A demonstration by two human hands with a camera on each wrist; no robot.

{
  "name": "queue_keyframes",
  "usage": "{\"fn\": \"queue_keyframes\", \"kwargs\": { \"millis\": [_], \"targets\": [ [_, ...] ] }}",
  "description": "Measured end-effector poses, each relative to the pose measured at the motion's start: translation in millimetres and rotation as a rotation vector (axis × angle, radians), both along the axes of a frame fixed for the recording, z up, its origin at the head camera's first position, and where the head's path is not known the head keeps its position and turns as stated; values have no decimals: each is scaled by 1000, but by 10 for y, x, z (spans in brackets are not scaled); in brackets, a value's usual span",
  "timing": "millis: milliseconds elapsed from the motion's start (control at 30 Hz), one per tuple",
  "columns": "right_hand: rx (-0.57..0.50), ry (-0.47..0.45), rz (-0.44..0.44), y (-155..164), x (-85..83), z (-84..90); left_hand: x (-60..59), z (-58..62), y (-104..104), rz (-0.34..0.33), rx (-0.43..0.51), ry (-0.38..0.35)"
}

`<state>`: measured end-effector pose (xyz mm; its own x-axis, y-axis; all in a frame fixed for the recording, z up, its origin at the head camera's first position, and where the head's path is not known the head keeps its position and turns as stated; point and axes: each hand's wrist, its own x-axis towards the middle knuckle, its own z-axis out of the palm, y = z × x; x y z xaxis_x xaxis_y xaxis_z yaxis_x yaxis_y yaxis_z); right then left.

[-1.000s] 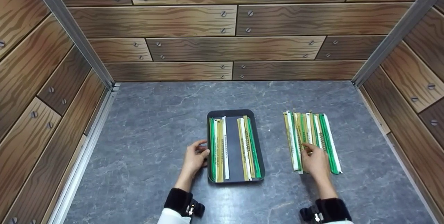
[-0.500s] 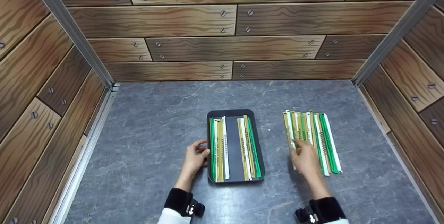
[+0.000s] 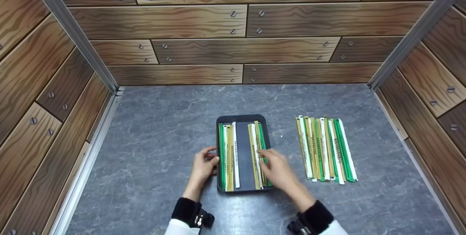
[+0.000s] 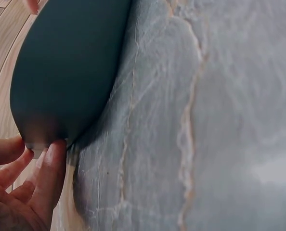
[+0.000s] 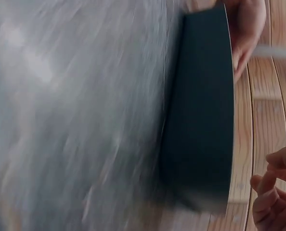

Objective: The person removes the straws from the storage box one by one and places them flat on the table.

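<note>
A dark rectangular tray [image 3: 246,118] holds two groups of long paper-wrapped sticks: green, white and tan ones along its left side [image 3: 228,158], and a similar group at right [image 3: 255,155]. My left hand [image 3: 202,166] rests at the tray's left rim, its fingertips on the outer wall [image 4: 66,72] in the left wrist view. Over the right group is my right hand [image 3: 279,169], thumb and index apart at the sticks and covering part of them. The right wrist view shows its bent fingers [image 5: 273,192] with nothing visible between them.
Right of the tray lies a flat row of several green, white and tan sticks [image 3: 324,147] on the grey marbled table [image 3: 164,118]. Wood-patterned panels [image 3: 174,20] surround the table at the back and sides.
My right hand has moved left, first along the loose row, then across to the tray's right group. Some sticks in the row shifted. The left hand and tray have stayed put.
</note>
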<state>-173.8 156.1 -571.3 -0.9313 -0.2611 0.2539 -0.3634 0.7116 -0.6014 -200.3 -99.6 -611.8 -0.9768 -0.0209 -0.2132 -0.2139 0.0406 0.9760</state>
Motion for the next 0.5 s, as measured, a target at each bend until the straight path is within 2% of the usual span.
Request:
{"fn": "queue_keyframes", "kwargs": {
  "millis": [100,200,367,500],
  "targets": [
    [100,-58,49,-168,30,30,-1,-5,-1,-2,-11,3],
    [220,-112,62,-287,53,36,0,-4,1,-5,-26,10],
    [387,-153,5,-367,42,-11,-1,-3,-2,-9,-24,19],
    [413,-172,-33,-363,11,-55,2,1,1,-9,-11,12]
  ]
}}
